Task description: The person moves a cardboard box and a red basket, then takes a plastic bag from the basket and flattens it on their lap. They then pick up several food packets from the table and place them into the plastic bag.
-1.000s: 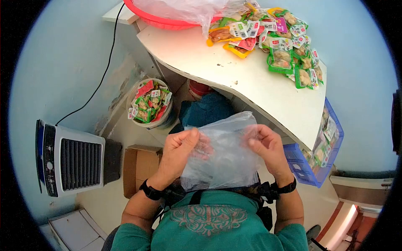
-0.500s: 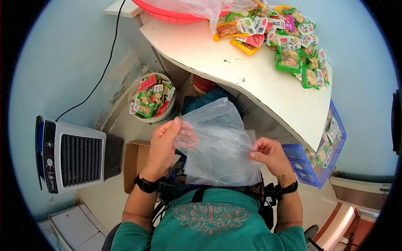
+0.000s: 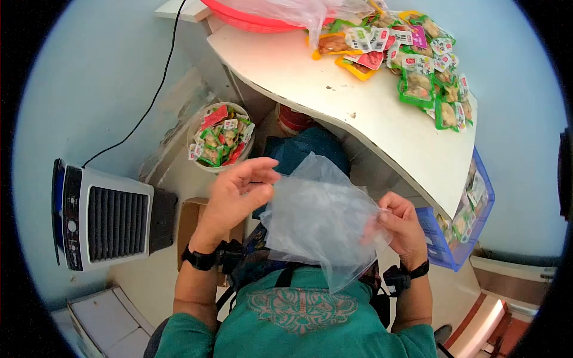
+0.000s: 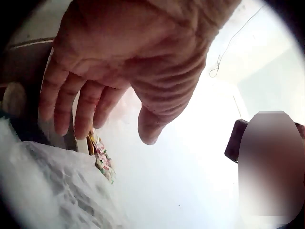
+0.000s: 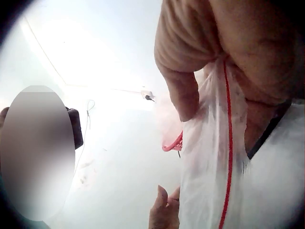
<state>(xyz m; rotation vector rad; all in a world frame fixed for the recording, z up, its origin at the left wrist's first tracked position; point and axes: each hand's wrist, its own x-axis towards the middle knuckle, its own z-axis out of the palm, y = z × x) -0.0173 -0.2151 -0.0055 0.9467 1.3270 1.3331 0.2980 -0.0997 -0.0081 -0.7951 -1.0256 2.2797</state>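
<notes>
A clear plastic bag [image 3: 322,218] hangs over the person's lap in the head view, tilted, one corner pointing down. My right hand [image 3: 403,225] pinches its right side between thumb and fingers. In the right wrist view a red strip [image 5: 229,143] runs along the clear plastic below the right thumb [image 5: 183,98]. My left hand [image 3: 239,191] is beside the bag's upper left edge, fingers loosely extended and holding nothing. In the left wrist view the left hand's fingers [image 4: 62,102] spread above the crumpled plastic [image 4: 66,176].
Several snack packets [image 3: 418,80] lie on the white table [image 3: 370,128], near a red basin [image 3: 256,19]. A bucket [image 3: 199,122] of packets stands left, a blue crate [image 3: 433,244] right. A cardboard box [image 3: 190,224] and an air cooler [image 3: 116,221] are on the left.
The left hand has let go of the bag and its fingers have opened. The right hand has moved slightly right with the bag, whose lower corner now hangs down.
</notes>
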